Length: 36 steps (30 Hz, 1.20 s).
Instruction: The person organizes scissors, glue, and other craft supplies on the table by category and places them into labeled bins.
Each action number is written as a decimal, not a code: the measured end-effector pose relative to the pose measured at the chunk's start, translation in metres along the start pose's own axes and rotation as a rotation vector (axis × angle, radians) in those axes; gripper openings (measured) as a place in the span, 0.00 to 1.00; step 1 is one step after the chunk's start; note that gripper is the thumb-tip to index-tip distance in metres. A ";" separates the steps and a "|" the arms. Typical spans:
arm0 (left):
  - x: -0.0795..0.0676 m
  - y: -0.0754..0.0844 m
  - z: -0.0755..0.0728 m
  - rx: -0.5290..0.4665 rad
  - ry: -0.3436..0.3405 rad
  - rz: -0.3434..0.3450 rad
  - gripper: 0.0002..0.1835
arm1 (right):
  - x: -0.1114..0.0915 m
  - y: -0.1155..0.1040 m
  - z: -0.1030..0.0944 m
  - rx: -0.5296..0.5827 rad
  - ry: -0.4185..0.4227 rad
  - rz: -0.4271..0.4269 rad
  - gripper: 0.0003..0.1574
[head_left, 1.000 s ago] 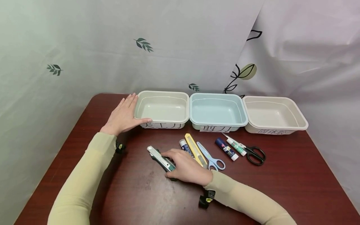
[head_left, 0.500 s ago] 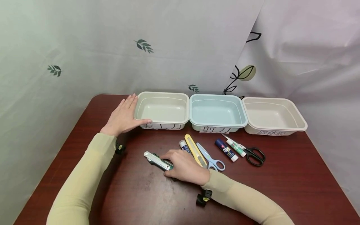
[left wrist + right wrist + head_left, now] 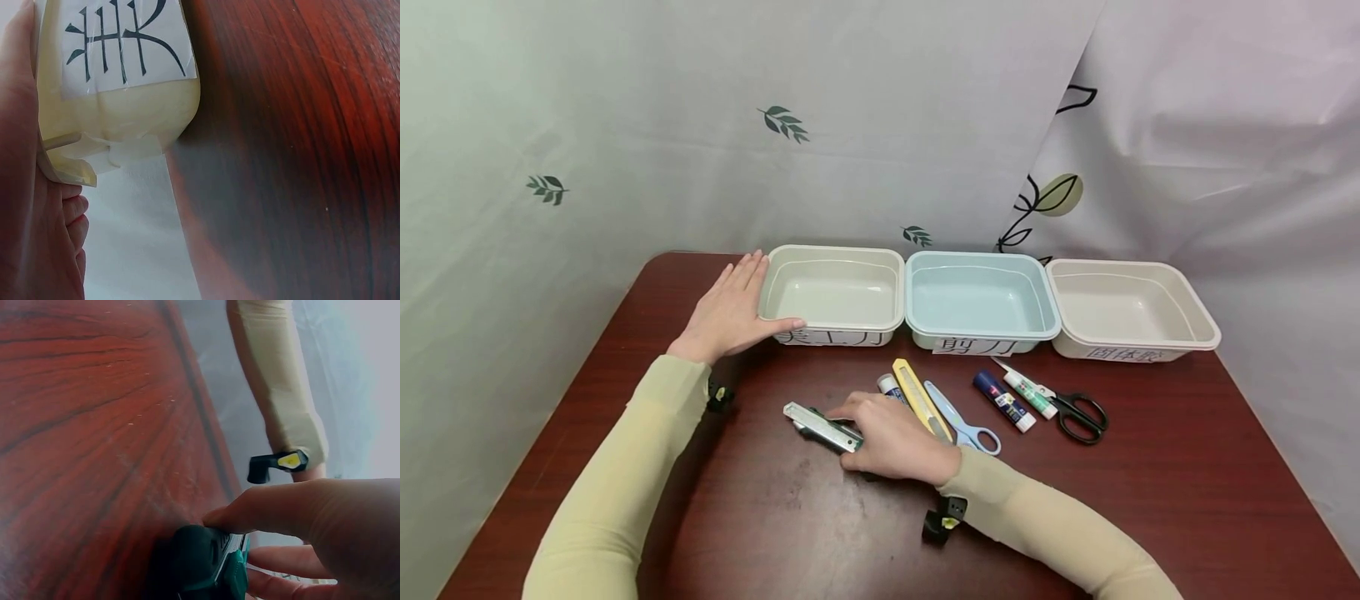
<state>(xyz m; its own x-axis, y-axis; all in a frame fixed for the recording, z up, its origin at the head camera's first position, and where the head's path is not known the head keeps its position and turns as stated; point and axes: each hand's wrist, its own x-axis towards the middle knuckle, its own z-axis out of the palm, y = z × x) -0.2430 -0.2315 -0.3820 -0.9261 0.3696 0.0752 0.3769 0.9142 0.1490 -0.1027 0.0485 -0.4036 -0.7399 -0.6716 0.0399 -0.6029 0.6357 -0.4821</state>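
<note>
My right hand (image 3: 898, 437) grips a dark green and silver utility knife (image 3: 823, 427) low over the table, thumb on the near side and fingers on the far side. In the right wrist view, the dark end of the utility knife (image 3: 197, 562) shows by the thumb. At the left bin (image 3: 835, 292), pale green with a paper label, my left hand (image 3: 722, 312) lies along the side rim with straight fingers, thumb over the front rim. A yellow utility knife (image 3: 920, 398), a glue stick (image 3: 891, 386) and light blue scissors (image 3: 958, 417) lie just beyond my right hand, partly hidden by it.
A light blue bin (image 3: 981, 296) and a beige bin (image 3: 1131, 304) continue the row, both labelled in front. To the right lie a dark blue glue stick (image 3: 1003, 400), a green and white glue stick (image 3: 1030, 393) and black-handled scissors (image 3: 1081, 417). A curtain (image 3: 865, 125) hangs behind.
The green utility knife in my right hand has turned, its front end swinging left and towards me, then has stayed almost still. My left hand keeps its place on the bin.
</note>
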 end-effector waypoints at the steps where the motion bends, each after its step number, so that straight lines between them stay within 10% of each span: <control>1: 0.000 0.000 0.000 0.000 0.001 0.000 0.66 | 0.000 0.000 -0.002 0.009 0.007 -0.001 0.35; 21: -0.001 0.002 -0.002 -0.008 0.002 -0.003 0.65 | 0.006 0.016 -0.073 0.122 0.187 -0.017 0.36; 36: 0.000 0.002 -0.003 -0.004 0.000 -0.004 0.66 | 0.048 0.047 -0.150 0.203 0.338 0.065 0.33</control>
<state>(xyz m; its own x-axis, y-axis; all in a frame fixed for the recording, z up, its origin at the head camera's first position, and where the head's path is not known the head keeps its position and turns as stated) -0.2424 -0.2301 -0.3787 -0.9278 0.3656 0.0741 0.3729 0.9151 0.1535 -0.2113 0.1034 -0.2929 -0.8514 -0.4477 0.2734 -0.5056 0.5613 -0.6552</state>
